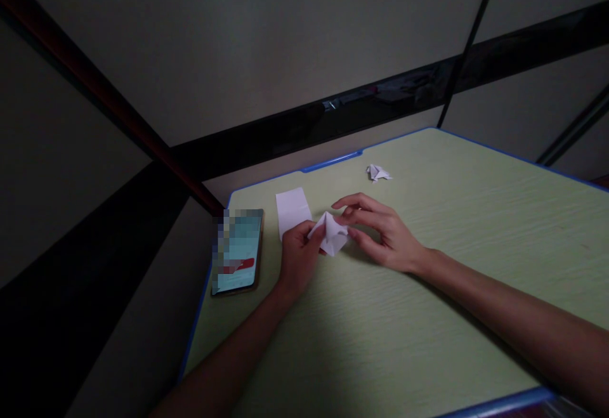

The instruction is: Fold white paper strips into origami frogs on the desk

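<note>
A small piece of folded white paper (337, 241) is between my two hands, just above the table, with a raised peak and creased flaps. My left hand (301, 254) grips its left side, the thumb pressed on the front. On the other side, my right hand (380, 231) pinches the right edge between thumb and fingers, while the index finger reaches out over the top. Behind my left hand lies a flat white sheet of paper (292, 207), partly covered by that hand.
A phone (242, 250) with a lit screen lies at the table's left edge. Farther back sits a small folded paper figure (378, 172). The pale green table (466, 228) has a blue rim and stands against panelled doors with a dark glossy band (285, 129).
</note>
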Demonstrator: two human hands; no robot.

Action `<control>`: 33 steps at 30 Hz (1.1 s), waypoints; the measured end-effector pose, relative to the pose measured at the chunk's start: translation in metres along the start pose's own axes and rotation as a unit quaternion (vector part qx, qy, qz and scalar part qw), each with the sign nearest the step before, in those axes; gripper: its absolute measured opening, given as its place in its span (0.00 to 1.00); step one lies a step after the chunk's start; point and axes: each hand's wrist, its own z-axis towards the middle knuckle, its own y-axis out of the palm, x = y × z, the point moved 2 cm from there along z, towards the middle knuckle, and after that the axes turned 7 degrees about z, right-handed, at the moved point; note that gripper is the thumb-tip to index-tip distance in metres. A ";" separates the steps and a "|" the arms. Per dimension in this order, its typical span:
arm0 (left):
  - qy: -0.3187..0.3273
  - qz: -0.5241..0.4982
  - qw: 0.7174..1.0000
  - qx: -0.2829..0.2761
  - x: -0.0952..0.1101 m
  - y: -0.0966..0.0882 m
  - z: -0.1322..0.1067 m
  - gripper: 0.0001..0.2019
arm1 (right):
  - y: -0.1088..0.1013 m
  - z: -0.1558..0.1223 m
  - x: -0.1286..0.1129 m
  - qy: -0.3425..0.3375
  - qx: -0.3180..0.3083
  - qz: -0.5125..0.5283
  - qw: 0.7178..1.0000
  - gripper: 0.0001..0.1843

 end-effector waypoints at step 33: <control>0.001 -0.006 1.000 -0.013 0.000 0.001 0.000 0.09 | 0.010 0.002 0.020 0.303 0.020 0.266 0.915 0.09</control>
